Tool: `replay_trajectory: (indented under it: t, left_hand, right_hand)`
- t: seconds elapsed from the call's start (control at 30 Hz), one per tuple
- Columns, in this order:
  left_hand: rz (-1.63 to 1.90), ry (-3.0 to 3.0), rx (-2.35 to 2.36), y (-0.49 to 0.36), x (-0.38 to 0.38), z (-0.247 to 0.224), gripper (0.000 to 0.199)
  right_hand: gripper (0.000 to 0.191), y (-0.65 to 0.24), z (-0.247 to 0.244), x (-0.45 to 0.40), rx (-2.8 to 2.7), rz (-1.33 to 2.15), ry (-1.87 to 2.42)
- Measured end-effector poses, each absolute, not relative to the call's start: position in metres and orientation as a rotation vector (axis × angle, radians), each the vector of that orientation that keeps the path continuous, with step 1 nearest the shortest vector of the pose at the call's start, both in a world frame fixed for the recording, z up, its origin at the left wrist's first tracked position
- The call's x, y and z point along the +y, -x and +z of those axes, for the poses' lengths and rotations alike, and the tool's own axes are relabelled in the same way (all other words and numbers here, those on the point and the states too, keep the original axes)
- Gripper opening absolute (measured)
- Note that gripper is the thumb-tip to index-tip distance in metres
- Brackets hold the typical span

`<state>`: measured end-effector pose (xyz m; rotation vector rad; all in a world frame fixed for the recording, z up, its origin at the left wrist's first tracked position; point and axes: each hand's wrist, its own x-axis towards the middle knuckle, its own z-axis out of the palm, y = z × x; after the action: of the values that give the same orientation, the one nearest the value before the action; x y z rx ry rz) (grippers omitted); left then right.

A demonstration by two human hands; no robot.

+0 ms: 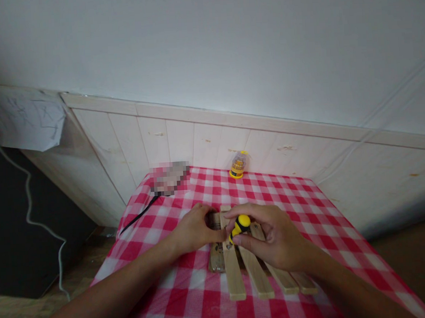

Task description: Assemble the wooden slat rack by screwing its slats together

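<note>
My right hand (276,232) is closed around a small screwdriver (242,223) with a yellow and black handle. The tool tilts, its lower end near a screw (229,246) on the leftmost pale wooden slat (235,278); the exact tip contact is too small to tell. My left hand (193,229) is curled at that slat's left side, thumb against it, steadying a darker printed wooden board (216,260) under the slats. More slats, including a neighbouring one (256,274), fan out to the right, partly hidden beneath my right hand.
A red and white checked cloth (177,295) covers the table. Near the wall stands a clear tub (239,165) with a yellow lid and base. A blurred-out object (169,178) with a black strap (140,214) lies back left. A white cable (29,189) hangs at left.
</note>
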<state>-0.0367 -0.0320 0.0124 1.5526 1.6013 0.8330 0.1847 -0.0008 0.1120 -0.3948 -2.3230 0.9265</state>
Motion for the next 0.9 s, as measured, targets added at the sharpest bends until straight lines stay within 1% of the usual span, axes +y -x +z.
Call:
replay_trajectory:
  t: [0.27,0.53,0.7,0.8,0.9]
  left_hand:
    - [0.840,-1.567,1.567,0.0366,-0.0319,0.0143,0.060]
    - [0.854,-1.576,1.566,0.0375,-0.0298,0.0093,0.060]
    - [0.852,-1.578,1.503,0.0378,-0.0300,0.0090,0.059]
    - [0.835,-1.598,1.505,0.0385,-0.0299,0.0096,0.058]
    - [0.826,-1.614,1.557,0.0394,-0.0294,0.0099,0.056]
  right_hand:
    - [0.020,-0.1821,0.1109,-0.0002,-2.311,0.901,0.510]
    - [0.027,-0.1825,0.1068,0.0015,-2.309,0.833,0.496]
    - [0.040,-0.1828,0.1052,0.0043,-2.297,0.772,0.356]
    - [0.035,-0.1810,0.1039,0.0063,-2.284,0.770,0.241]
    - [0.033,-0.1801,0.1052,0.0061,-2.282,0.778,0.218]
